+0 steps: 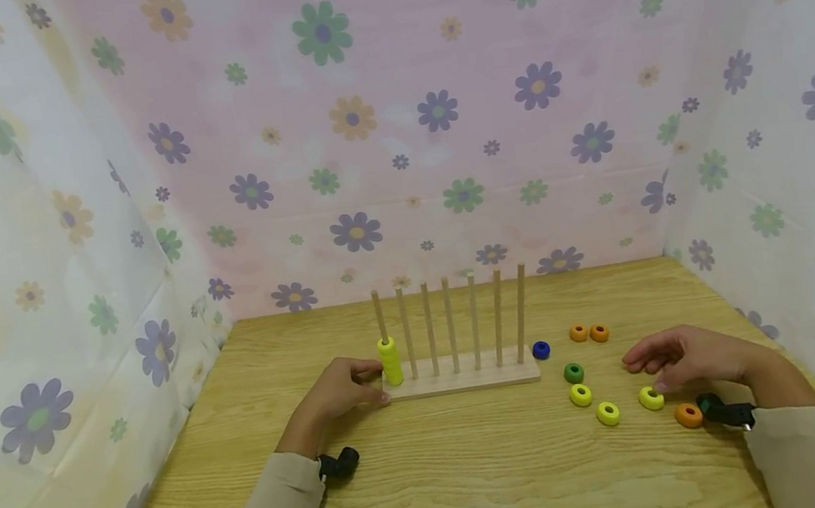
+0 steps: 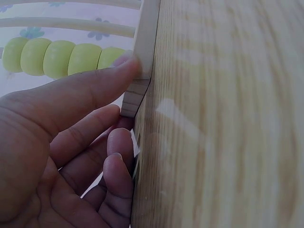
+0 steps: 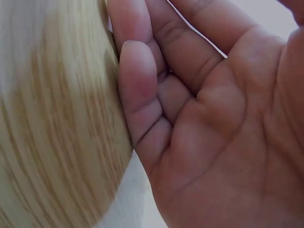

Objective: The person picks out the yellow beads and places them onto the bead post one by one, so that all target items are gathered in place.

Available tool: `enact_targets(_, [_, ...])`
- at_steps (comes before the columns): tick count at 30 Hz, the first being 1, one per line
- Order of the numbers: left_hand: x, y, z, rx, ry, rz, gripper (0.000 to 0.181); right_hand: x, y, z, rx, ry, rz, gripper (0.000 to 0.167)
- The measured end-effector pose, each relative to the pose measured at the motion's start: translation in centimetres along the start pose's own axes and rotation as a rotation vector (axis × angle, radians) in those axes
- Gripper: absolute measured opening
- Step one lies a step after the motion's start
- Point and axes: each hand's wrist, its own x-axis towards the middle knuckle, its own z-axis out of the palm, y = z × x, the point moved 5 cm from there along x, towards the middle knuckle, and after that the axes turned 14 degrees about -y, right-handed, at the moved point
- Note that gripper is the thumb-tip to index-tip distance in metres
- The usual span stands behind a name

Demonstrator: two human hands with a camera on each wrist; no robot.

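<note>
A wooden rack (image 1: 460,381) with several upright pegs stands on the table; its leftmost peg carries a stack of yellow rings (image 1: 390,362). My left hand (image 1: 336,392) grips the rack's left end, and in the left wrist view the thumb of this hand (image 2: 71,128) presses the end of the base (image 2: 137,90) beside the yellow rings (image 2: 59,58). Over the table at the right, my right hand (image 1: 706,358) has its fingers loosely bent, the thumb at a yellow ring (image 1: 650,398). The right wrist view shows its palm (image 3: 213,123) and no ring.
Between rack and right hand lie a blue ring (image 1: 541,350), a green ring (image 1: 574,373), two yellow rings (image 1: 580,395) and, farther back, two orange rings (image 1: 578,332). Another orange ring (image 1: 688,415) lies by the right wrist. Flowered cloth (image 1: 403,145) hangs behind and at both sides.
</note>
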Motion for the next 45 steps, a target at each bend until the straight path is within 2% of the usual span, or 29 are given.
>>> enact_targets(12, [0.2,-0.3,0.0,-0.015,-0.01,0.021,0.06,0.4,-0.4,0.0,-0.007,0.04,0.017,0.039])
enact_targets(20, [0.2,-0.1,0.0,-0.034,-0.011,0.02,0.058,0.6,-0.7,0.1,-0.024,0.021,-0.008,0.045])
enact_targets(25, [0.3,-0.2,0.0,-0.031,-0.01,0.027,0.057,0.9,-1.0,0.3,-0.042,0.005,-0.028,0.042])
enact_targets(37, [0.2,-0.1,-0.1,-0.016,-0.016,0.033,0.056,1.0,-0.9,0.1,-0.093,0.047,0.015,0.033])
enact_targets(45, [0.3,-0.2,-0.1,-0.011,-0.007,0.03,0.057,1.0,-0.9,0.1,-0.108,0.073,0.056,0.034])
